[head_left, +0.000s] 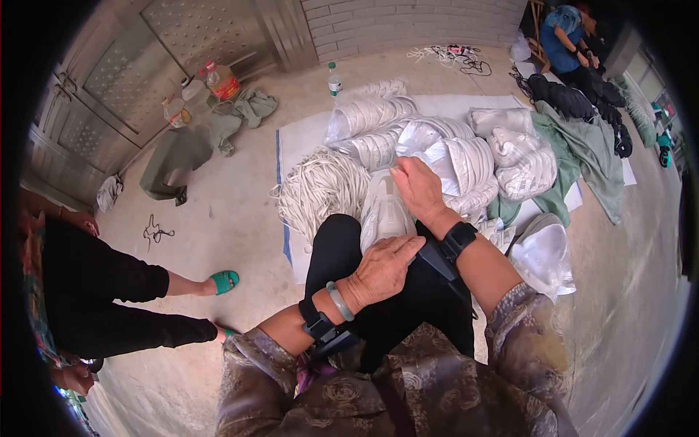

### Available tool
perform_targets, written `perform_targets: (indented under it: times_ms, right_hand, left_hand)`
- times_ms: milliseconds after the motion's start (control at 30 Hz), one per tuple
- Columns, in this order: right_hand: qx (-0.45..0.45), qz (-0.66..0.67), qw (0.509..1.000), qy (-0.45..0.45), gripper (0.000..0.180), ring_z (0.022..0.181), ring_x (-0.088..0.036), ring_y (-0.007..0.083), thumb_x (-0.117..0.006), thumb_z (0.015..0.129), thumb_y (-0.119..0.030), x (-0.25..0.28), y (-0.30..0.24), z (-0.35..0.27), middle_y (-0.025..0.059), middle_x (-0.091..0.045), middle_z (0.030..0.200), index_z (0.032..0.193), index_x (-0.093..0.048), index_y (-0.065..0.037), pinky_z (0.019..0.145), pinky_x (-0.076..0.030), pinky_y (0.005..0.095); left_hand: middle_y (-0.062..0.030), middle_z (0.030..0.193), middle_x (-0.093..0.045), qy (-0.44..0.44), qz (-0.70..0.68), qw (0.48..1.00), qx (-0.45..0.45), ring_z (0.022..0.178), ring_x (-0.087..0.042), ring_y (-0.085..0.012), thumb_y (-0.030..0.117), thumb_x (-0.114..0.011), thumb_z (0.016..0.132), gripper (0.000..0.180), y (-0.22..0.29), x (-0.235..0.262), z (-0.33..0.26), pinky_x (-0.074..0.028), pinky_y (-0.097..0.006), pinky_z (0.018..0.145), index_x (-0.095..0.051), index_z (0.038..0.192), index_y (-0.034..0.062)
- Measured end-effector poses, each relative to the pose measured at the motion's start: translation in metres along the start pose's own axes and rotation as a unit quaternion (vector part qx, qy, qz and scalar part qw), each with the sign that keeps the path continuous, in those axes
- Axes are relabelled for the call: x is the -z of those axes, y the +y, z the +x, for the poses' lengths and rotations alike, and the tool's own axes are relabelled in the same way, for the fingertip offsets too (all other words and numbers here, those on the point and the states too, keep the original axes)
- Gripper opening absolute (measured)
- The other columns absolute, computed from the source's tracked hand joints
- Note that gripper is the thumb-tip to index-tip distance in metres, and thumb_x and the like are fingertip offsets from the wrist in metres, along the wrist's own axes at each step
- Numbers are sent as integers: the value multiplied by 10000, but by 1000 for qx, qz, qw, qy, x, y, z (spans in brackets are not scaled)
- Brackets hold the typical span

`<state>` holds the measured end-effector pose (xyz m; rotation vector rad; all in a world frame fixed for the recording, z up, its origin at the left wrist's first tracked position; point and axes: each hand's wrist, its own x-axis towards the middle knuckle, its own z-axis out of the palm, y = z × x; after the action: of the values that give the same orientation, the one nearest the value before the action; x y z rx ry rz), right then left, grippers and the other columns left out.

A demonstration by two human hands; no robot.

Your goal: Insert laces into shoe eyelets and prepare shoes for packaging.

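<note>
In the head view, we take the heap of white laces [324,188] as our landmark. Beyond it to the left, a jug [223,83] bears a red label; straight beyond it stands a green-capped bottle [334,81], also labelled, and we find the print on both too small to read. A person [109,298] left of the heap is cut off by the frame. Our left hand [380,269], nearer us than the heap, hides the near end of the white shoe [381,211]; its fingers are bent together, their grip unclear. Our right hand [420,189], right of the heap, curls beside the shoe; we cannot tell whether it pinches anything. The shoe sits just right of the heap, off-white with faint greyish lines.
</note>
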<state>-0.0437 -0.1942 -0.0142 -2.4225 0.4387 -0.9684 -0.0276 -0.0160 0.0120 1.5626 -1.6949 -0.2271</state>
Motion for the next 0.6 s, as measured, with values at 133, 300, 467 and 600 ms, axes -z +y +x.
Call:
perform_targets:
  times_ms: [133,300,467,600]
  right_hand:
    - [-35,-3,999,-25,251,822,-555,332,-524,845,-256,-2,5,-6,151,-569,872,957,-534,-32,689,-447,400]
    - [-36,-2,998,-43,274,850,-559,337,-518,847,-281,-3,5,-14,155,-574,898,975,-539,-40,714,-454,393]
    - [-36,-8,996,-79,250,802,-560,340,-537,835,-260,-5,15,-28,151,-568,869,963,-543,-44,685,-451,401]
    - [-77,18,996,-48,244,733,-571,315,-565,818,-245,-14,29,-39,138,-570,820,949,-542,-41,649,-453,388]
  left_hand:
    - [-190,984,-575,69,-45,995,63,831,-604,-309,-71,-439,760,348,-27,1,8,-493,-343,734,-504,1093,2]
    - [-93,819,-591,194,-379,804,416,639,-599,-176,37,-499,825,127,-95,13,36,-490,-269,564,-537,943,12]
    - [-82,738,-575,280,-425,693,511,594,-590,-172,78,-530,820,59,-128,24,23,-490,-267,520,-527,854,29]
    - [-96,741,-569,293,-432,675,522,627,-599,-201,68,-525,819,72,-141,23,17,-512,-290,562,-520,870,19]
